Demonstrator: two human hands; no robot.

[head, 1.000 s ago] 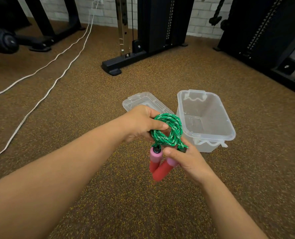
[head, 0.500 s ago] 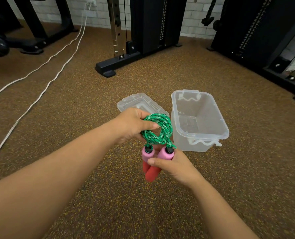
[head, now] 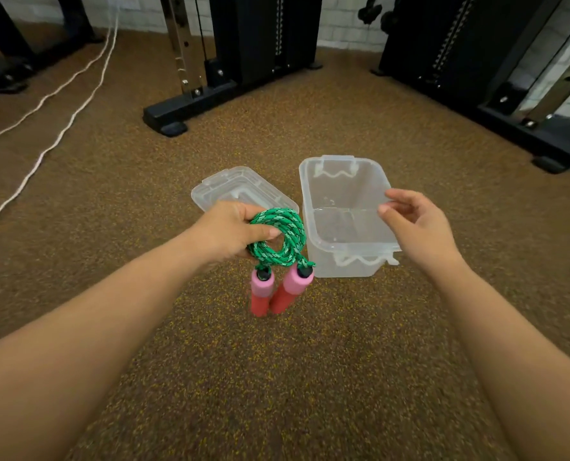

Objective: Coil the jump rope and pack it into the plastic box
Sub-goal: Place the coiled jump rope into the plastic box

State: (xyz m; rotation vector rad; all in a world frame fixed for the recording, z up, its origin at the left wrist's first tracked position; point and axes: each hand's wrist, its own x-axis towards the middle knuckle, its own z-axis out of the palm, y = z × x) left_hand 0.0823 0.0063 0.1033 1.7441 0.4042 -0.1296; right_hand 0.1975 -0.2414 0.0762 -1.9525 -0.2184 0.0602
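The green jump rope (head: 285, 234) is wound into a small coil, and my left hand (head: 232, 229) grips it with the thumb through the loop. Its two pink and red handles (head: 277, 289) hang straight down below the coil. The clear plastic box (head: 345, 216) stands open on the floor just to the right of the coil. My right hand (head: 416, 226) hovers over the box's right rim, fingers apart, holding nothing; I cannot tell if it touches the rim. The clear lid (head: 240, 189) lies flat to the left of the box, partly hidden behind my left hand.
The floor is brown speckled rubber (head: 277, 377). A black gym machine base (head: 190, 108) stands behind the box, and another black frame (head: 516, 128) runs along the far right. White cables (head: 57, 134) trail across the floor at the left.
My right hand has let go of the handles and moved up and right over the box. The handles now hang free from the coil held by my left hand.
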